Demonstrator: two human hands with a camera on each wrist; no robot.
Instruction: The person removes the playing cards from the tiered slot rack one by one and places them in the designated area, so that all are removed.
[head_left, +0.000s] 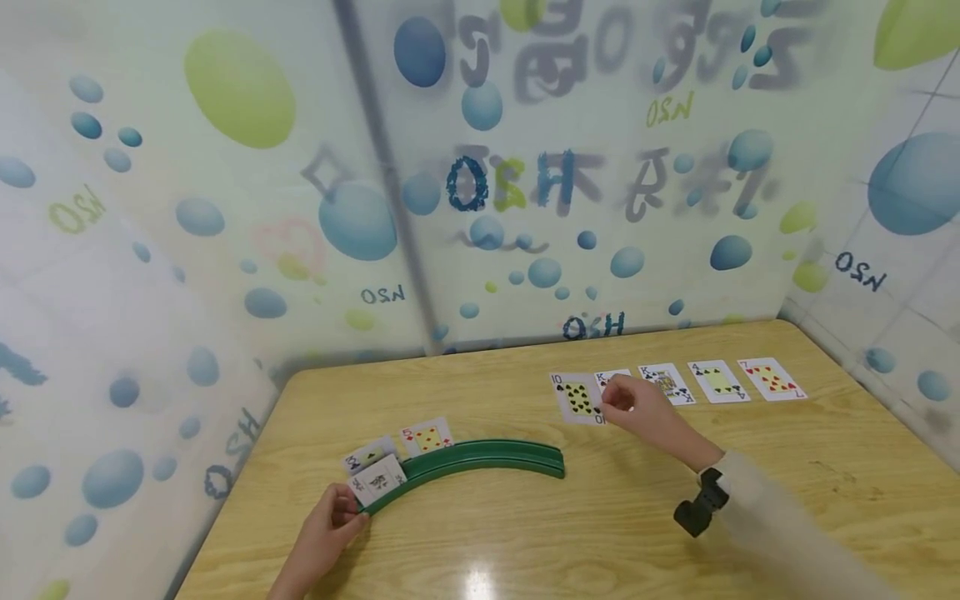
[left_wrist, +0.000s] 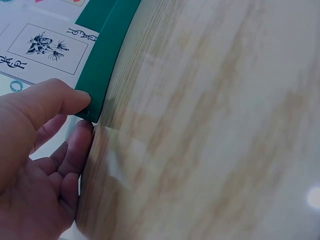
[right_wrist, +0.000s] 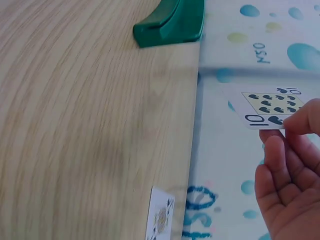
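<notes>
My left hand [head_left: 318,529] grips the near-left end of a curved green card holder [head_left: 491,454], its thumb on top in the left wrist view. A joker card [head_left: 378,481] leans in the holder by that hand. Behind it are a partly hidden black-suit card [head_left: 362,458] and a five of diamonds [head_left: 427,437], whose lower edge is hidden. Farther right, my right hand [head_left: 656,417] pinches a ten of spades [head_left: 576,398] by one corner between thumb and finger. The right wrist view shows that card [right_wrist: 270,103] raised off the table.
Along the back right of the wooden table [head_left: 600,533] lie a king [head_left: 611,377] partly behind my hand, another king [head_left: 666,383], a black four [head_left: 718,381] and a seven of hearts [head_left: 772,379]. A patterned wall [head_left: 525,275] stands behind the table.
</notes>
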